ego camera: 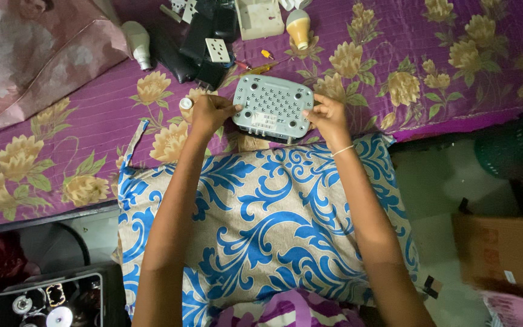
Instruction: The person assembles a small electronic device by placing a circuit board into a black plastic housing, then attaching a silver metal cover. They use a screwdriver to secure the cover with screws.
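Observation:
A pale grey plastic box with rows of vent holes and ports on its near edge (273,108) lies upside down at the far edge of a blue-and-beige patterned pillow (261,224). My left hand (210,112) grips its left side and my right hand (327,116) grips its right side, a thin band on that wrist. A small white round cap (186,103) lies by my left hand. A yellow-handled screwdriver (261,66) rests just beyond the box.
On the purple flowered bedspread (394,60) lie a white bulb (138,41), an orange-and-white bulb (298,26), black adapters (201,42), a white socket plate (217,50) and a white switch box (260,18). A cardboard box (503,251) sits lower right, a dark case (46,300) lower left.

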